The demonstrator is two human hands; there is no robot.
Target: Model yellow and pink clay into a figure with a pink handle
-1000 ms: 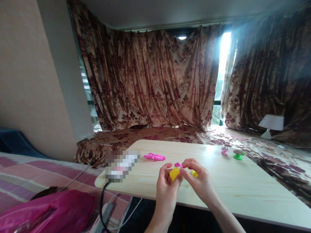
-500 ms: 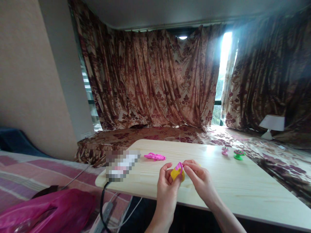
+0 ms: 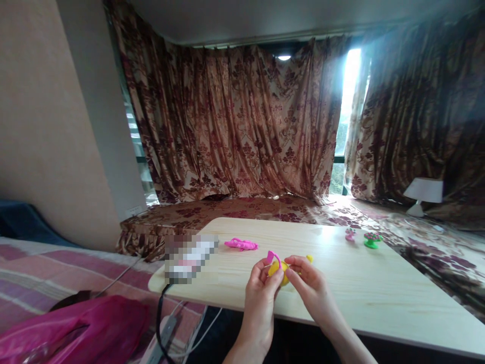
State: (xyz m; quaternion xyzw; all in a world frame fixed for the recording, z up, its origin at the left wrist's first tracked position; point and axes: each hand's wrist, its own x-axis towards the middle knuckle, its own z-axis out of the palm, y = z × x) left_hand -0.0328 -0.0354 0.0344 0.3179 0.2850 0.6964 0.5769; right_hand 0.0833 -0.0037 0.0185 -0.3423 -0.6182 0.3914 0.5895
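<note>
Both my hands meet over the near edge of a pale wooden table (image 3: 359, 283). My left hand (image 3: 260, 288) pinches a small yellow toy piece (image 3: 277, 268) with a pink curved part (image 3: 273, 257) sticking up from it. My right hand (image 3: 310, 285) holds the same yellow piece from the right, fingers closed on it; a bit of yellow (image 3: 309, 259) shows past its fingertips. A pink toy piece (image 3: 241, 244) lies on the table to the left of my hands.
A blurred box (image 3: 189, 258) sits at the table's left corner with a black cable (image 3: 161, 323) hanging below. A small pink toy (image 3: 350, 234) and a green-based toy (image 3: 372, 239) stand at the far right. A magenta bag (image 3: 76, 328) lies lower left; a white lamp (image 3: 422, 194) stands at the right.
The pink part came onto the yellow piece and now stands at its upper left. My hands closed together and shifted slightly.
</note>
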